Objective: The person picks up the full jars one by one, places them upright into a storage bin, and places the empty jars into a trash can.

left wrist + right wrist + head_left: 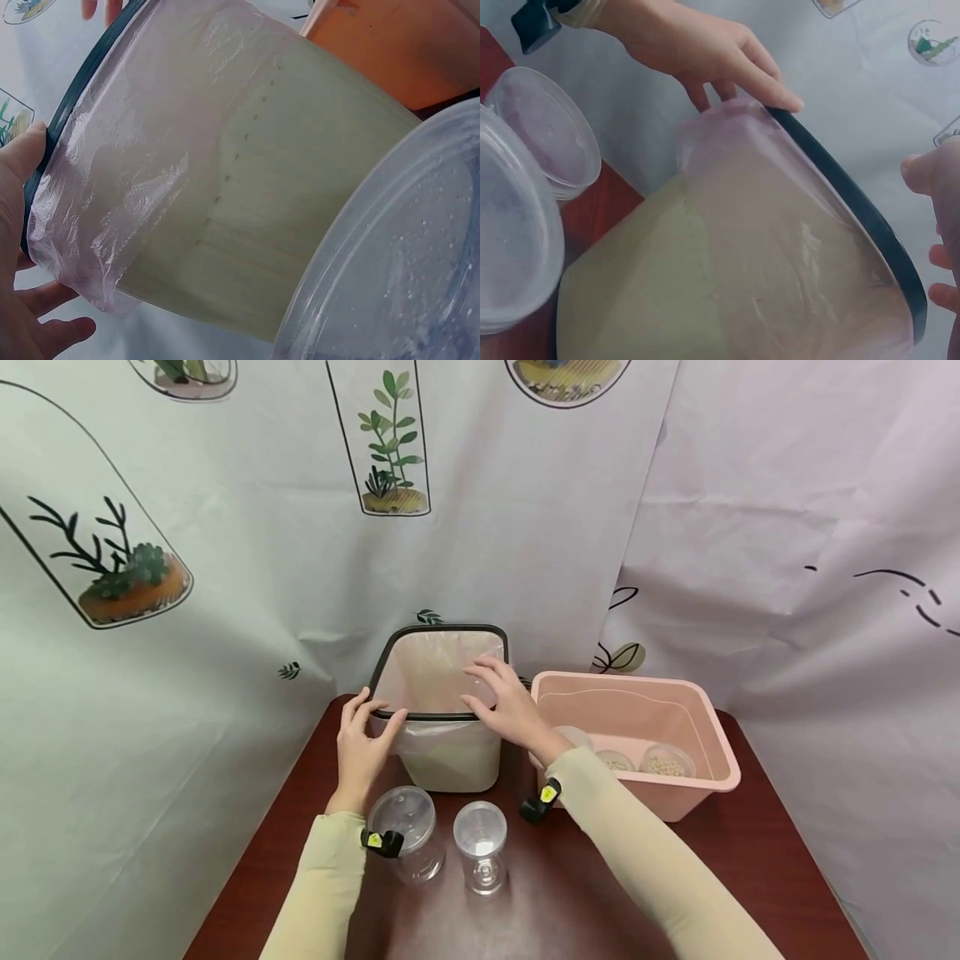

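Observation:
A pale trash bin [450, 764] with a black rim ring [442, 717] stands at the table's back, lined with a thin translucent pinkish bag [150, 142] folded over its outside. My left hand [362, 756] touches the bin's near left corner. Its thumb [28, 142] lies at the rim, while the other fingers spread loosely along the bag's side. Over the bin's right side hovers my right hand [513, 706], fingers parted and slightly bent, holding nothing. In the right wrist view its thumb [919, 174] is apart from the rim.
Two clear lidded jars, a wider one [405, 818] and a narrower one [480, 831], stand in front of the bin. To the right sits a pink tub [660, 793] holding several clear containers, some with pale small pieces [667, 764]. A printed cloth [487, 552] hangs behind the table.

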A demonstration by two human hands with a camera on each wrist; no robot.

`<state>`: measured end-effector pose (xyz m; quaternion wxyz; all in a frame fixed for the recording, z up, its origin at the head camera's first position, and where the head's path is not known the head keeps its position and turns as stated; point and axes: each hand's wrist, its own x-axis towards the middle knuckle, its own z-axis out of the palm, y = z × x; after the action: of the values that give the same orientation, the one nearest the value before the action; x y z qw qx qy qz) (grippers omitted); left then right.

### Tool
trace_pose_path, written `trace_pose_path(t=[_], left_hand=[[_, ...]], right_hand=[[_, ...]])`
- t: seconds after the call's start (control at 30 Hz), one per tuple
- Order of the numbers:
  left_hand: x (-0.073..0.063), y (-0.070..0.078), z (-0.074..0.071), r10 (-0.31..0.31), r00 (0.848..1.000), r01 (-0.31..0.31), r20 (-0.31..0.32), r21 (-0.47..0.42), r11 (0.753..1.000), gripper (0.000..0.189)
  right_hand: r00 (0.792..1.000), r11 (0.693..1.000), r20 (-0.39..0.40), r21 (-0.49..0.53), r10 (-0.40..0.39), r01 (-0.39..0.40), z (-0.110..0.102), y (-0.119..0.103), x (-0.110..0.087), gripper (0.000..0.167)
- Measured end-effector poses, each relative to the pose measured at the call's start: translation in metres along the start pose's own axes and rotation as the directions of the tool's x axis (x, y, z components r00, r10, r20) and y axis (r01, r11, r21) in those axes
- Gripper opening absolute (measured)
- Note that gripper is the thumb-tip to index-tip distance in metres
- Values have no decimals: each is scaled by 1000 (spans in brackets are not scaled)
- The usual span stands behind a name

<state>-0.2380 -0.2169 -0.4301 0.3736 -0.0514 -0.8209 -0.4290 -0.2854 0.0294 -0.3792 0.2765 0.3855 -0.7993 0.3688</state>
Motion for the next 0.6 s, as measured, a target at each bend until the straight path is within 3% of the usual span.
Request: trace_pose_path(t=[0.3,0.6], left_hand=[[-2,0,1,-7,1000,7,2,-4,1000,32],[-1,0,1,-3,1000,3,-2,-1,1000,32]], right_hand=[[999,994,11,99,46,-47,-4,-11,-23,42],[998,993,-50,113,-33,39,-9,-22,-41,44]])
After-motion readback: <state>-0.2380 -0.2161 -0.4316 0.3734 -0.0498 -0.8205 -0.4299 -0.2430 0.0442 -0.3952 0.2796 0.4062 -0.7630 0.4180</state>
